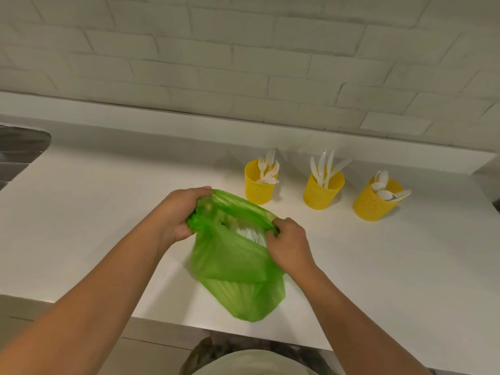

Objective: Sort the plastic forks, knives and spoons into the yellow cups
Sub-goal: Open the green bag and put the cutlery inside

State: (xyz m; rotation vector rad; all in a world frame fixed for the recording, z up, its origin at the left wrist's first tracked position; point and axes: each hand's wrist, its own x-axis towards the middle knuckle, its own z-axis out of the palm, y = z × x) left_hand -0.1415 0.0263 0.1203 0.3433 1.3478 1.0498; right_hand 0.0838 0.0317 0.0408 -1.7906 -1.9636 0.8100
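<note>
– Two hands work above the white counter (108, 212), both on the green bag (230, 266) held over its near part. How does that film handle?

– Soft and limp, and I judge it slippery; it keeps no shape of its own. The left hand (178, 212) has its fingers curled round a bunched wad of the rim. The right hand (289, 244) pinches the opposite rim with curled fingers, so the mouth is stretched open between them.

– And beyond the bag?

– A row of yellow mesh cups, well apart from one another. The left cup (258, 189) holds forks (267, 169), handles down and tines up, leaning right. The middle cup (322, 193) holds knives (324, 166), blades up and fanned. The right cup (373, 204) holds spoons (384, 189), bowls up, with one lying across the rim and pointing right.

– What is left to sort?

– White cutlery (250, 234) shows in the bag's mouth, bunched together. I cannot tell its kinds or which way its long axes run.

– How would you take a piece?

– It is probably light, thin, stiff and a little brittle. I would pinch it by the handle, long axis upright, and drop it in handle first.
</note>
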